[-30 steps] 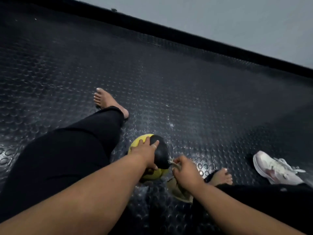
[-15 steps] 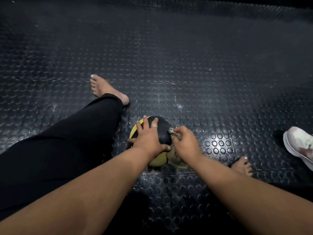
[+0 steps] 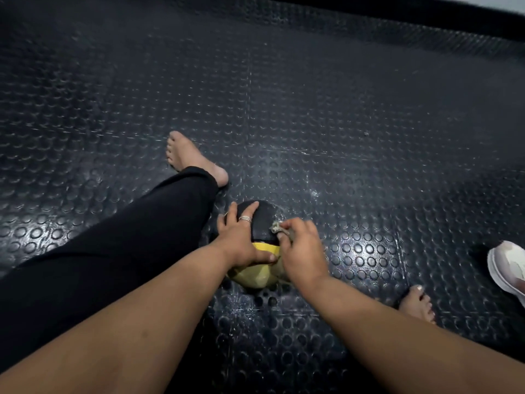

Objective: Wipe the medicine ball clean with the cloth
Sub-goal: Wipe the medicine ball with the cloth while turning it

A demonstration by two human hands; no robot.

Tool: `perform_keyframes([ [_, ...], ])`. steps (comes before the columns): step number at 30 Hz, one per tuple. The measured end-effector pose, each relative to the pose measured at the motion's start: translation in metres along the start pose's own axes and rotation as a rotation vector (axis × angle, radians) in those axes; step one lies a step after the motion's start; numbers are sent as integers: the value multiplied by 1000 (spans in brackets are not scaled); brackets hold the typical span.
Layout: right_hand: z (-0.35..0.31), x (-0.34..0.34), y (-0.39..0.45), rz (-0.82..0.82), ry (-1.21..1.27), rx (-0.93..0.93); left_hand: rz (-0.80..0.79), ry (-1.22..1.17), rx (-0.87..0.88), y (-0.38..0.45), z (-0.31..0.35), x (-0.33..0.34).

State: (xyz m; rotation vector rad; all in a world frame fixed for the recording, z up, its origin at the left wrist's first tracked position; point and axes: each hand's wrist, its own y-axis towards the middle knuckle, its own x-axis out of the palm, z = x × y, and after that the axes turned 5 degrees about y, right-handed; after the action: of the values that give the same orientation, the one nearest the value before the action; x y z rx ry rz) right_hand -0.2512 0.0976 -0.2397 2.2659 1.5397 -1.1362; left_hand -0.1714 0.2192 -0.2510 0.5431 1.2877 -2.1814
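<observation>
Head view had the medicine ball [image 3: 262, 223] on the studded floor [image 3: 355, 115] mid-wipe, left hand [image 3: 241, 240] spread flat steadying it, right hand [image 3: 301, 248] clenched round the cloth [image 3: 276, 228] against its right side, so next I'd guess rolling it to reach unwiped patches.

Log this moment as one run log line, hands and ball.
left hand: steadies medicine ball | right hand: presses cloth on ball's right side | ball on floor | phase: wiping
</observation>
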Motion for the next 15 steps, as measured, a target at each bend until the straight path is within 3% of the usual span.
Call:
perform_keyframes([
  [10, -4, -3, 51, -15, -98, 104, 0, -30, -43, 3, 14, 7],
  [15, -10, -5, 27, -45, -134, 17, -14, -51, -48, 3, 9, 6],
])
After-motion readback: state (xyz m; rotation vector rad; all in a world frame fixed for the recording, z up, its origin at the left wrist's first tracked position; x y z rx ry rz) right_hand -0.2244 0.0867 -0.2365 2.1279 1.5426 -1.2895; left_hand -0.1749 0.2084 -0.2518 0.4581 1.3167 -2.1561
